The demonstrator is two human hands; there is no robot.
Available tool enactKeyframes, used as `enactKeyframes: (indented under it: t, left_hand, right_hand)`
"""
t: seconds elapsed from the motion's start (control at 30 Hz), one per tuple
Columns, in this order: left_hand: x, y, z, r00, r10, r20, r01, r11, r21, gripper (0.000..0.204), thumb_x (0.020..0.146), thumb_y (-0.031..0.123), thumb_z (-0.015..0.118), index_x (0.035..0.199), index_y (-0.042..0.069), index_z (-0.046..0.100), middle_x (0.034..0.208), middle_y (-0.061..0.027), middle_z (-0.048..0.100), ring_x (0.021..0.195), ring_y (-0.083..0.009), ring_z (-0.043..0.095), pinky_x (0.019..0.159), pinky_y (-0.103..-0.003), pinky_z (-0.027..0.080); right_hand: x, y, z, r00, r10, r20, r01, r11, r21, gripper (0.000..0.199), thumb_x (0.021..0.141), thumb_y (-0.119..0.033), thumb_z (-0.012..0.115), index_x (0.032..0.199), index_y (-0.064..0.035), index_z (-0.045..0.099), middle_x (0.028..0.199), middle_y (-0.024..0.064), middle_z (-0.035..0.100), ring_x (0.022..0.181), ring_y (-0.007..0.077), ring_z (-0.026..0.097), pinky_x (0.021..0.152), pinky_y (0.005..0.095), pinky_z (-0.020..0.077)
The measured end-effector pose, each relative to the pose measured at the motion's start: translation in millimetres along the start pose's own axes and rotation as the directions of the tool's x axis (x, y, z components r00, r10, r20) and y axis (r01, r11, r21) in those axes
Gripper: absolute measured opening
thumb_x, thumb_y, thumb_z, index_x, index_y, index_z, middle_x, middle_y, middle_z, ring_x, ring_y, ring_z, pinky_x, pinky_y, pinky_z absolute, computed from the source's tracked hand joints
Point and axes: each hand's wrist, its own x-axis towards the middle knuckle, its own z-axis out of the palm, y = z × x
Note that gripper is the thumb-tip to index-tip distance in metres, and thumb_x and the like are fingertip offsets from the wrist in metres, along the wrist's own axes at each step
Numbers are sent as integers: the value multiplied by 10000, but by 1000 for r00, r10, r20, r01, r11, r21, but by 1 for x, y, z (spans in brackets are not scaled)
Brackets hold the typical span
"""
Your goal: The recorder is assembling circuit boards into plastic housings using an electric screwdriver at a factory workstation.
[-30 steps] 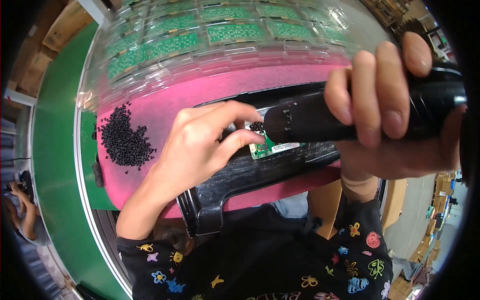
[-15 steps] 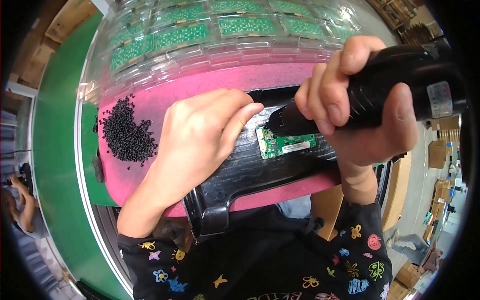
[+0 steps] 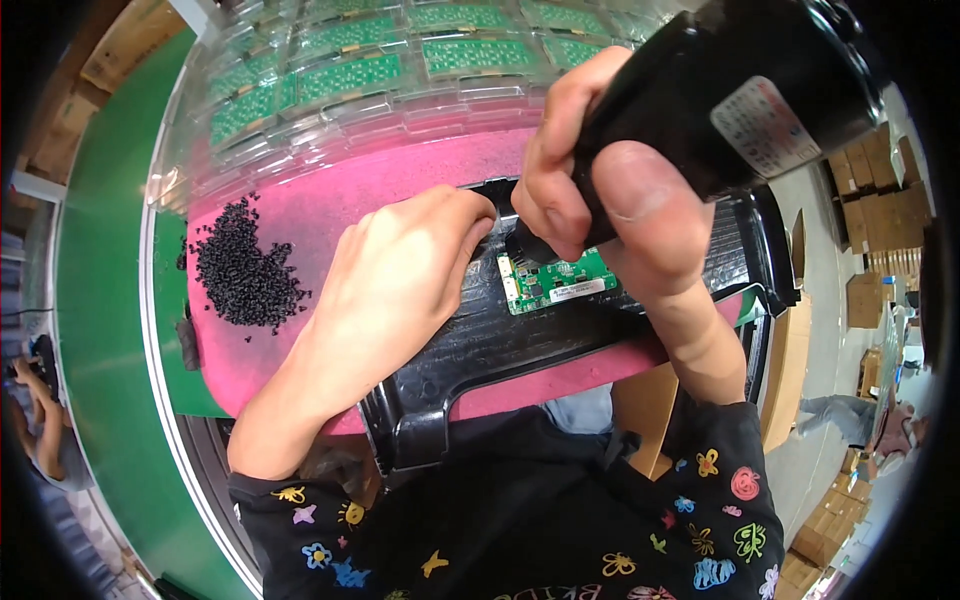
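My right hand point(image 3: 635, 205) is wrapped round a thick black electric screwdriver point(image 3: 680, 110), tilted with its narrow end down at the upper left part of a green circuit board point(image 3: 545, 284). The tool's tip is hidden behind my fingers. Beneath the board is a long black plastic housing point(image 3: 480, 345). My left hand point(image 3: 405, 260) rests over the housing just left of the board, its fingers curled and thumb pressed in. Whatever those fingers may hold is hidden.
A pile of small black screws point(image 3: 245, 265) lies on the pink mat point(image 3: 430, 165) at the left. Clear plastic trays point(image 3: 330, 115) with several green boards stand at the back. A green surface point(image 3: 120, 270) runs along the left, and cardboard boxes point(image 3: 880, 215) are at the right.
My right hand has swung the screwdriver more upright, its rear end rising and coming left. The tip end stays by the board's upper left. My left hand has barely shifted.
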Motion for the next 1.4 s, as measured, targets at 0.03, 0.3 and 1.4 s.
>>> enactKeyframes:
  t: [0.03,0.3,1.4]
  left_hand:
    - [0,1,-1,999,-6,34,6,1000,2,102,873,100,614,919,9,623,825,-186,621,786,-406,616,659,-477,485]
    - [1,-2,-5,976,-40,216,40,999,4,122,820,110,660,897,17,643,829,-139,637,802,-375,625,670,-458,503]
    - [6,-4,9,976,216,22,-213,972,-94,62,829,48,670,871,19,635,795,-114,649,739,-305,650,619,-375,521]
  right_hand:
    - [0,-1,3,1000,1,-20,-1,1000,-2,383,883,-359,561,993,-3,471,592,50,457,478,114,409,467,256,367]
    - [-15,-1,-7,991,-52,-123,69,988,139,477,887,-485,556,1052,-41,497,598,-2,472,470,109,437,485,263,357]
    - [-59,-22,-51,954,-107,-281,138,986,90,492,863,-508,565,991,-43,466,588,-8,478,413,89,412,430,250,359]
